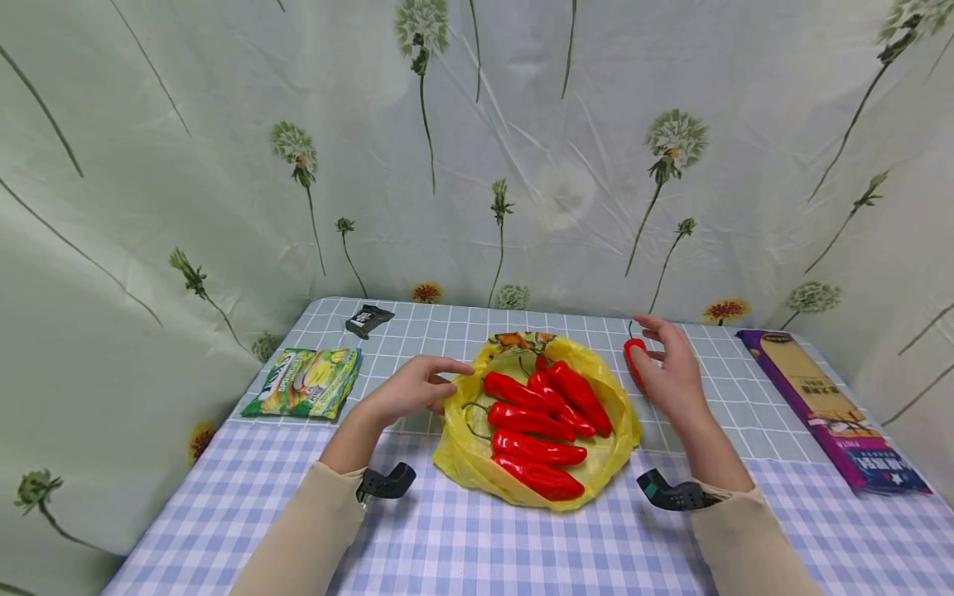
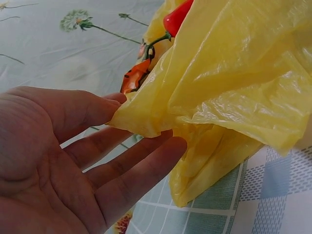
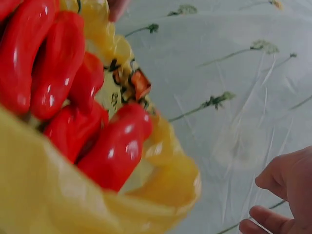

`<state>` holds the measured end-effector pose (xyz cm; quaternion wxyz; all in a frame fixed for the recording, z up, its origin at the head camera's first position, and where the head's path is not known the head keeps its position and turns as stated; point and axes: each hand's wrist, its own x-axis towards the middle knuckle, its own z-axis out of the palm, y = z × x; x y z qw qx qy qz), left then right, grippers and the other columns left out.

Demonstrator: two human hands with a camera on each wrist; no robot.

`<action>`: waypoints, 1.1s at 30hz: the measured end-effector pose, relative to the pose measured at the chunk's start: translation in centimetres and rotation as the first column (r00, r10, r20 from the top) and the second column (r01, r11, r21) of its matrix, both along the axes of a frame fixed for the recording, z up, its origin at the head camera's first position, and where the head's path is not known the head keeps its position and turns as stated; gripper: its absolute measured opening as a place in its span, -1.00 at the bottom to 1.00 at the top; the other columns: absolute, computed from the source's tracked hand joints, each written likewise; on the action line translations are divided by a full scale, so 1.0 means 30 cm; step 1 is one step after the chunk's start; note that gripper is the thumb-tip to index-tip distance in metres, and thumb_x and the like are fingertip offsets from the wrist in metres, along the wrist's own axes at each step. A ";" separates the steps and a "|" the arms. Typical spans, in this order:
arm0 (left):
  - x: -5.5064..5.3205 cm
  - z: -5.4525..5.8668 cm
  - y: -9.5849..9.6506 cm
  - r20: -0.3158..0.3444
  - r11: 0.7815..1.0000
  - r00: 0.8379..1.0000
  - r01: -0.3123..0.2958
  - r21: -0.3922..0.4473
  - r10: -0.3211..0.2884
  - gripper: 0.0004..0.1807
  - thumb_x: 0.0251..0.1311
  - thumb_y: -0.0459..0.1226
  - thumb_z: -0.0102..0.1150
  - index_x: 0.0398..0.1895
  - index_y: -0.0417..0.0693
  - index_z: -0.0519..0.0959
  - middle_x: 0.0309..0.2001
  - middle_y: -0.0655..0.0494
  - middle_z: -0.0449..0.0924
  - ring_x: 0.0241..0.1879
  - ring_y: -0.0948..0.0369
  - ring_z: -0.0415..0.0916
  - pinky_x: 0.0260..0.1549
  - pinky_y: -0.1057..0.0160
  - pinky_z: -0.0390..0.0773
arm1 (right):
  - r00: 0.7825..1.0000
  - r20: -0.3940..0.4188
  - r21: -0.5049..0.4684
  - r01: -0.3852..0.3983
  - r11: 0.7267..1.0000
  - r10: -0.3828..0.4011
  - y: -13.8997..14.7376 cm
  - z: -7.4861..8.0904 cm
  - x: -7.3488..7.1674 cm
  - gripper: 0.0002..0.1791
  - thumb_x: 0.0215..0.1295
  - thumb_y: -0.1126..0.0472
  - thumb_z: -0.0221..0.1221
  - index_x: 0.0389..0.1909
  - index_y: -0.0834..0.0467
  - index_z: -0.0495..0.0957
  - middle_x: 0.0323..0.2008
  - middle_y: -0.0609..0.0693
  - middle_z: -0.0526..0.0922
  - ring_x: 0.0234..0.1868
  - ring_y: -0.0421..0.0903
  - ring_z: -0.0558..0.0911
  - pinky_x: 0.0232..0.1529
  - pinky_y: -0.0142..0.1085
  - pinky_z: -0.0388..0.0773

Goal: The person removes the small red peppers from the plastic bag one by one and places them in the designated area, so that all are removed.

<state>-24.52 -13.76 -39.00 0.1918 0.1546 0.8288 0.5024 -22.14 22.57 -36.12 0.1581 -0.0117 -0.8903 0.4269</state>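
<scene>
A yellow plastic bag point(image 1: 622, 414) stands with its mouth spread wide, holding several long red peppers point(image 1: 532, 420) with green stems. At the bag's left rim, my left hand point(image 1: 417, 385) pinches the edge with thumb and forefinger; the other fingers point(image 2: 141, 168) reach along the outside of the plastic. One more red pepper point(image 1: 633, 362) lies on the table, right of the bag. My right hand point(image 1: 671, 368) is over that pepper, partly covering it, with thumb and fingers apart. In the right wrist view, nothing shows between the thumb and fingers of the right hand point(image 3: 292, 190).
A green and yellow packet point(image 1: 305, 382) lies at the left, with a small black wrapper point(image 1: 368, 320) behind it. To the right is a long purple and tan package point(image 1: 831, 406). A flower-print curtain point(image 1: 566, 165) hangs behind the checked tablecloth point(image 1: 477, 550).
</scene>
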 end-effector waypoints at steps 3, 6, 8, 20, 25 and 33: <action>0.000 -0.001 0.002 0.006 1.000 1.000 -0.007 -0.002 0.007 -0.59 0.37 -0.38 0.05 0.24 0.00 0.57 0.35 -0.06 0.47 -0.04 0.13 0.67 -0.22 0.18 0.74 | 0.998 -0.025 0.023 -0.056 0.998 0.056 -0.022 0.008 0.016 -0.41 0.37 0.30 0.10 0.42 0.13 0.28 0.35 0.23 0.33 0.33 0.20 0.39 0.28 0.15 0.47; -0.001 0.000 0.001 0.004 1.000 1.000 -0.010 -0.002 0.010 -0.59 0.37 -0.39 0.05 0.24 -0.01 0.57 0.35 -0.07 0.47 -0.04 0.13 0.67 -0.23 0.18 0.74 | 0.993 -0.033 0.071 -0.113 0.991 0.116 -0.046 0.014 0.027 -0.37 0.34 0.30 0.16 0.42 0.13 0.27 0.35 0.25 0.32 0.28 0.21 0.42 0.23 0.16 0.50; -0.002 0.001 0.001 0.004 1.000 1.000 -0.017 -0.005 0.017 -0.60 0.37 -0.38 0.06 0.23 0.02 0.58 0.34 -0.04 0.48 -0.05 0.14 0.67 -0.23 0.18 0.74 | 0.988 -0.034 0.103 -0.144 0.984 0.148 -0.059 0.015 0.031 -0.37 0.32 0.30 0.18 0.41 0.12 0.29 0.35 0.25 0.32 0.26 0.21 0.43 0.20 0.17 0.52; 0.001 0.003 0.004 0.009 1.000 1.000 -0.014 0.004 0.013 -0.60 0.37 -0.38 0.05 0.24 0.02 0.58 0.34 -0.05 0.48 -0.04 0.13 0.67 -0.21 0.17 0.74 | 0.960 -0.012 0.118 -0.277 0.954 0.280 -0.119 -0.006 0.050 -0.40 0.27 0.32 0.24 0.34 0.08 0.37 0.33 0.16 0.37 0.28 0.17 0.44 0.14 0.14 0.58; -0.002 -0.001 0.003 0.009 1.000 1.000 -0.007 0.003 0.007 -0.60 0.38 -0.38 0.05 0.24 0.00 0.57 0.34 -0.07 0.48 -0.04 0.13 0.67 -0.21 0.18 0.74 | 0.944 0.010 0.075 -0.328 0.942 0.328 -0.145 -0.017 0.058 -0.41 0.28 0.32 0.25 0.33 0.05 0.39 0.33 0.13 0.40 0.28 0.14 0.46 0.15 0.12 0.59; 0.000 0.002 0.004 0.009 1.000 1.000 -0.020 0.006 0.020 -0.59 0.38 -0.38 0.06 0.25 0.01 0.56 0.33 -0.05 0.49 -0.02 0.13 0.68 -0.21 0.17 0.74 | 0.908 0.051 0.092 -0.418 0.904 0.415 -0.186 -0.029 0.070 -0.36 0.22 0.32 0.30 0.34 0.06 0.39 0.30 0.12 0.44 0.23 0.15 0.53 0.06 0.02 0.67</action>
